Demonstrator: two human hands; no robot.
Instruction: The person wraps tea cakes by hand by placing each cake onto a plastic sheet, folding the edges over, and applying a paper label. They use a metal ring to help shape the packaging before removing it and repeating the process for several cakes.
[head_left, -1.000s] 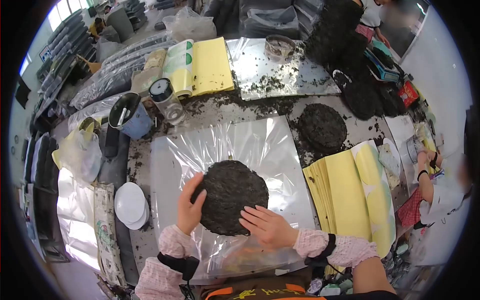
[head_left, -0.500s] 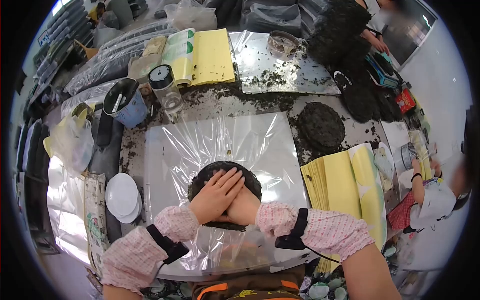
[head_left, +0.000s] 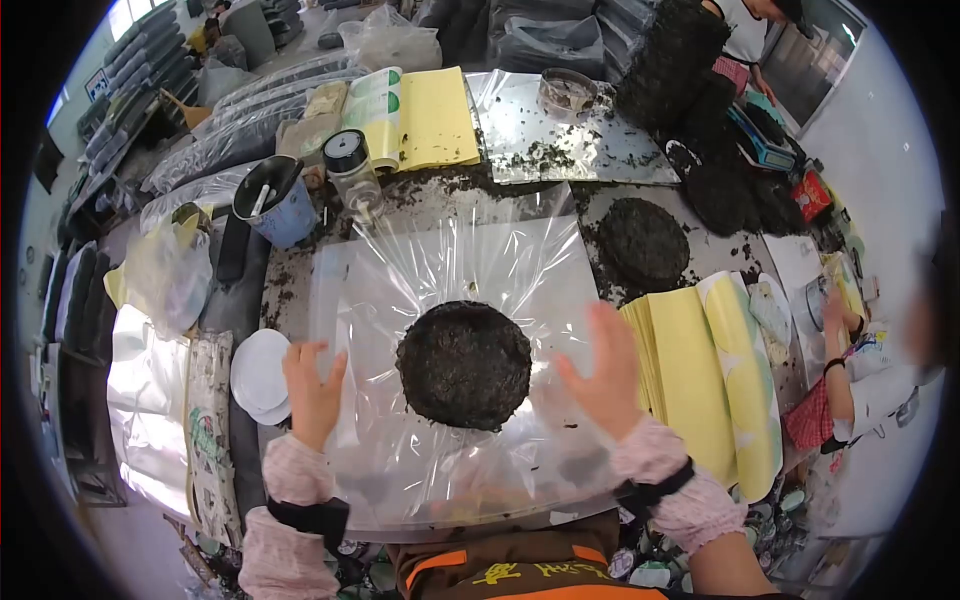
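Observation:
A round, dark, pressed cake (head_left: 465, 365) of dried leafy matter, which looks like seaweed, lies flat on a clear plastic sheet (head_left: 380, 440). The sheet is wrinkled and spreads over a pale board in front of me. My left hand (head_left: 315, 390) is raised at the sheet's left side, fingers apart, close to a stack of white discs (head_left: 262, 375). On the other side, my right hand (head_left: 608, 375) is also raised with fingers spread, slightly blurred, near folded yellow paper (head_left: 690, 370). Neither hand touches the cake.
A second dark cake (head_left: 643, 242) lies back right. A blue cup (head_left: 283, 215) and a clear jar with a black lid (head_left: 352, 170) stand back left. Behind are a metal tray (head_left: 550, 150) with dark scraps and a clear ring (head_left: 568, 95). Two people work at the right.
Both hands were stacked on the cake, pressing on it. They have lifted off and moved apart to either side, leaving the whole cake in view.

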